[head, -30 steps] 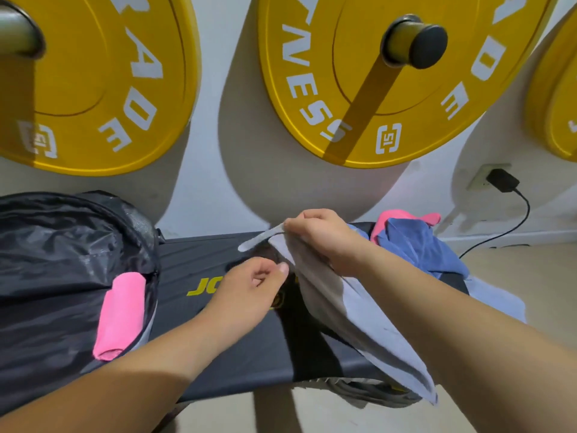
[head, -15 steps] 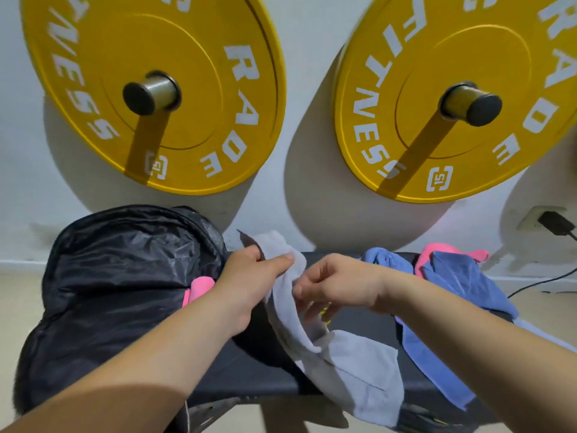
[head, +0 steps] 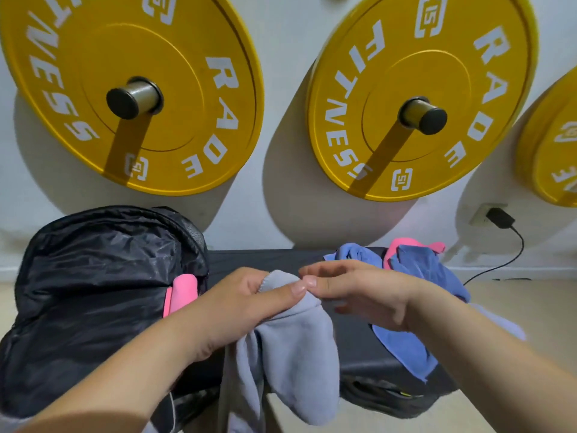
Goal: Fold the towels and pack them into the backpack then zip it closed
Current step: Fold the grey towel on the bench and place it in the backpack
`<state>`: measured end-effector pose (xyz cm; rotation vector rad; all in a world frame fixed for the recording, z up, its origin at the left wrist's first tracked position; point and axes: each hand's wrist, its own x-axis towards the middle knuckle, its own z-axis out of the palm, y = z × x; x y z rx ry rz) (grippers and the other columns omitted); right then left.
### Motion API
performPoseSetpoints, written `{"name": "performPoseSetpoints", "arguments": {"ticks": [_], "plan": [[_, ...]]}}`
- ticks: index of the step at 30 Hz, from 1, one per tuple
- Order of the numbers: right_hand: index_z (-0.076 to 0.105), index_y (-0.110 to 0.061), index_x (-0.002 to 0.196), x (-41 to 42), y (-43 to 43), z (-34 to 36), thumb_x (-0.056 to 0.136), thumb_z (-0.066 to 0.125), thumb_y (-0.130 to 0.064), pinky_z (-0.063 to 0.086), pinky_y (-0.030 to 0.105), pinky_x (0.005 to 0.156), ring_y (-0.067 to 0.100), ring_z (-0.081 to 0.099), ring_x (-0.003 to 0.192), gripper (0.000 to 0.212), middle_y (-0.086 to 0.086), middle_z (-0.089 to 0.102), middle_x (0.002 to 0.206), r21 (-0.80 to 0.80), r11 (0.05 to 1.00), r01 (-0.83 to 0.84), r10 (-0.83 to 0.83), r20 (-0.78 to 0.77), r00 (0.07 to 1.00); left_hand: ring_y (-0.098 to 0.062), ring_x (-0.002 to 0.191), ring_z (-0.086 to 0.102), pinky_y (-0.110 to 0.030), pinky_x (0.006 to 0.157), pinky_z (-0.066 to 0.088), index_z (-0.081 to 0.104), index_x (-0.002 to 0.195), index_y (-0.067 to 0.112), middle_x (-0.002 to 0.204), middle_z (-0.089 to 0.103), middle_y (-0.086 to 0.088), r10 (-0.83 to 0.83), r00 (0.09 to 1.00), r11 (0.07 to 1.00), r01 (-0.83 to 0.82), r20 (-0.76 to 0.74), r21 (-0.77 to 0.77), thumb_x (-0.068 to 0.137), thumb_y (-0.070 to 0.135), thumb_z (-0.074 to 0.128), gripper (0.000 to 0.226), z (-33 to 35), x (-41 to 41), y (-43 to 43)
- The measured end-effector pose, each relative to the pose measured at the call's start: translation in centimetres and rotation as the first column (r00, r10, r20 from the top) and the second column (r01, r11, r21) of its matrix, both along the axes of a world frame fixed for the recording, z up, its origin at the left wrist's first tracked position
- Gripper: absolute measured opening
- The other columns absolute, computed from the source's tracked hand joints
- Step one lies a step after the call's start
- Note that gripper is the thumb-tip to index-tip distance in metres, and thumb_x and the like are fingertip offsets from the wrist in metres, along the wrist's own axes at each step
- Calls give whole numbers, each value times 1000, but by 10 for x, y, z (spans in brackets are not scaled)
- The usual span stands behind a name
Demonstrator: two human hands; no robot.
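Lengthwise downward, grey towel (head: 293, 354) from left hand (head: 249, 295)

Backpack (head: 93, 292) sits left on the surface (head: 256, 259), rolled towel (head: 184, 292) tucked in it, towel pile (head: 421, 270) right, plates (head: 193, 89) behind.

Table middle: bare strip of table (head: 259, 260) behind the hands, open between backpack (head: 93, 292) and blue towels (head: 418, 270).
Left end: blocked by the backpack, bulky and tall; rolled pink towel (head: 182, 292) lodged at its opening, facing the gap.
Centre front: taken up by left hand (head: 249, 295) gripping the grey towel (head: 296, 348), draped over the near edge; right hand (head: 352, 292) just beside.
Right end: covered by the blue towels, hanging over the front.
Front right: bare patch of table between grey towel and blue towels.
Above the back: weight plates (head: 193, 126) on the wall, pegs (head: 421, 115) jutting forward.
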<state>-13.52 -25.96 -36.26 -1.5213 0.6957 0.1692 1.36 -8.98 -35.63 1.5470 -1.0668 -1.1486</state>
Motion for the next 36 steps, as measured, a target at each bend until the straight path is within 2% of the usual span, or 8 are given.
{"name": "performPoseSetpoints", "arguments": {"ticks": [2,7,12,17,23,28,32,36], "plan": [[63,-3,123,-5,3,-13,81,76,-57,40,46,105,32,61,118,70,22,65,130,80,995,-62,61,15,998,-1,80,67,-7,70,43,79,102,11,86,78,7,8,1000,1000,-8,-18,-12,100,30,59,28,-4,5,1],[72,-11,83,9,-2,-18,90,74,-33,45,42,100,24,68,78,22,5,70,78,156,978,135,-155,124,980,13,74,62,-8,67,43,75,104,25,83,72,23,-87,951,993,61,295,97,106,43,43,37,-18,20,-6],[60,-18,74,17,-1,-25,86,79,-21,47,35,74,14,56,73,23,-4,68,75,-346,919,189,-123,204,971,-8,81,54,-23,76,41,64,90,13,82,59,1,-18,755,999,-15,656,46,106,32,46,31,-49,44,-15],[58,-13,87,22,0,-27,86,78,-8,45,39,66,22,59,70,20,11,67,78,-278,923,267,-182,298,937,-4,47,32,-15,46,29,45,64,13,49,30,13,209,838,977,-198,504,-77,101,28,58,43,-47,30,-20],[69,-6,85,19,9,-22,94,71,-35,51,50,66,29,63,72,31,18,70,82,-216,945,246,-210,179,961,-3,54,35,-19,53,29,53,67,4,57,38,11,210,884,977,-176,418,-119,96,31,68,43,-59,25,-27],[67,-9,87,17,-32,-34,94,67,-34,50,35,71,24,62,72,26,15,69,79,-27,711,703,-687,187,702,-4,56,48,-22,57,39,69,75,14,58,60,5,165,897,982,-186,411,12,87,28,76,20,-67,32,-31],[64,-11,87,-6,-63,-52,95,59,-33,45,31,72,22,54,77,24,8,56,83,-162,461,873,-838,245,488,3,49,50,-10,49,38,70,80,17,54,60,11,209,777,952,-299,593,57,83,14,69,3,-64,38,-26],[55,-4,77,-14,-59,-65,95,57,-27,33,29,58,20,41,70,29,8,43,75,-289,497,818,-806,196,558,-7,62,62,-19,59,46,72,89,13,76,77,-9,285,910,942,-323,301,85,87,17,78,8,-61,51,-18]]}}
